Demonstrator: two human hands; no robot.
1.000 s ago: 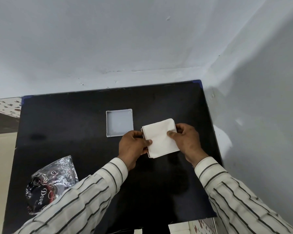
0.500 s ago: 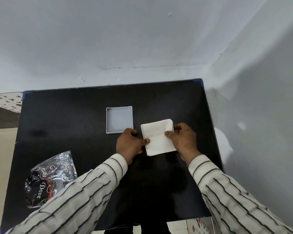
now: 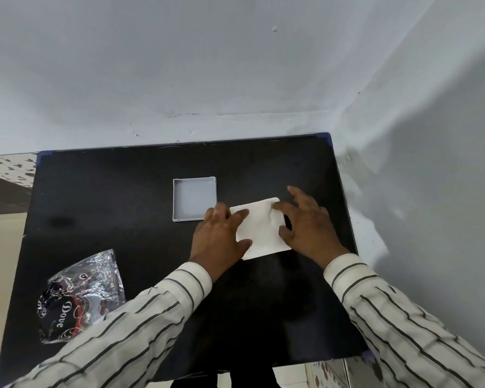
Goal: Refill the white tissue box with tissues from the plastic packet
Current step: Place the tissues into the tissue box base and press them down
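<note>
From the head camera I see a black counter (image 3: 123, 191) pushed into a corner of pale walls (image 3: 235, 65), filling the middle and lower frame.

Centre frame, slightly right: a white stack of tissues (image 3: 261, 228) lies flat, square-shaped and turned a little off the counter's edges. I cannot tell whether a box base sits under it; only the white top sheet shows.

Left hand (image 3: 221, 239) comes in from the lower left in a cream striped sleeve (image 3: 123, 326). Its fingers (image 3: 240, 214) are spread and lie flat on the left edge of the tissues, thumb on the lower left part. Nothing gripped; palm down, pressing or resting.

Right hand (image 3: 308, 228) comes in from the lower right. Its fingers are splayed wide; one fingertip touches the upper right corner of the tissues, the thumb sits at the right edge, the other fingers point out above the black surface. Not clenched, not grasping.

Just upper left of the tissues: a shallow white square tray (image 3: 194, 217), seemingly one half of the tissue box, open side up with its inside bare, its lower right corner near the left hand's knuckles.

Lower left of frame: the plastic packet (image 3: 79, 295), crumpled, silvery and dark with "Dove" lettering, well apart from the hands, partly overlapped by the left sleeve.
</note>
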